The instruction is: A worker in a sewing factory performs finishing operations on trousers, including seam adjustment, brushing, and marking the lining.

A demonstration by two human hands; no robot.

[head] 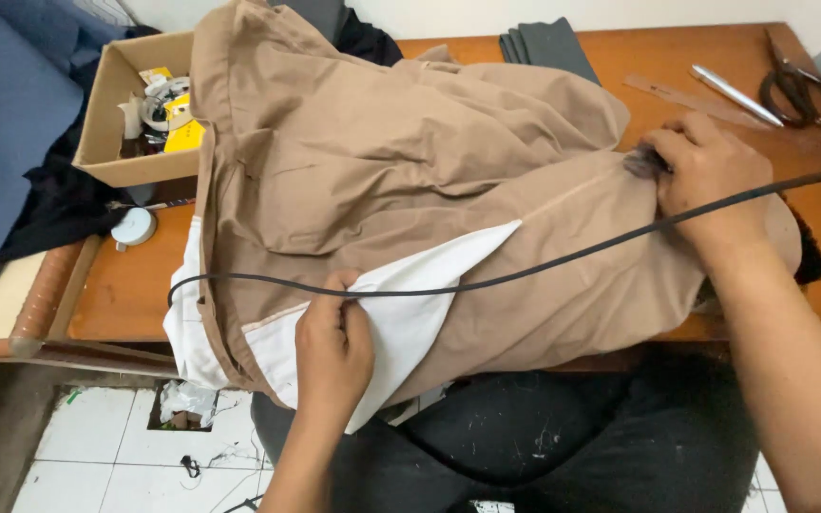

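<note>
A tan garment (382,161) with a white lining (410,304) lies spread over a wooden table (125,294). My left hand (333,347) pinches the white lining and the garment's near edge. My right hand (710,171) presses a dark object (643,163), mostly hidden under the fingers, onto the tan cloth at the right. A black cable (525,271) runs from the right edge across my right wrist, over the garment, to its left side.
A cardboard box (111,133) of small items stands at the back left, with blue cloth (2,114) beyond. Dark folded fabric (548,43), a wooden ruler (681,95), a silver pen (734,93) and black scissors (800,90) lie at the back right. A white round object (133,228) sits by the box.
</note>
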